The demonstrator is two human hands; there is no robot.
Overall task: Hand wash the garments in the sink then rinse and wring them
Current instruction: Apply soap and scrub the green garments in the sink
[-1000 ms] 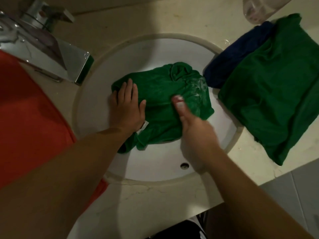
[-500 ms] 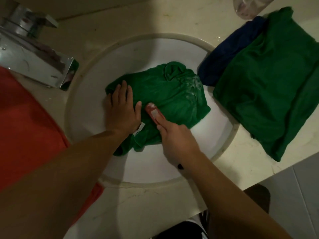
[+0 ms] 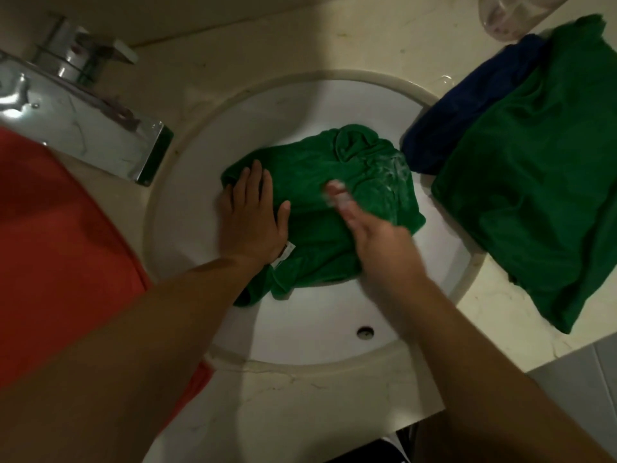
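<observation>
Scrubbing the green garment (image 3: 317,228) in the sink (image 3: 300,105).
Left hand (image 3: 250,222) lay flat, fingers straight, pinning the cloth against sliding at frame centre; right hand (image 3: 377,238) was blurred, its grip untellable.

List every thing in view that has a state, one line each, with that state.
green garment, crumpled in the sink, sudsy near its right edge.
left hand, flat, pressing the garment down.
right hand, blurred, gripping a pinkish bar.
tap, no water running.
second green garment, lying on the counter, partly over a blue garment.
</observation>
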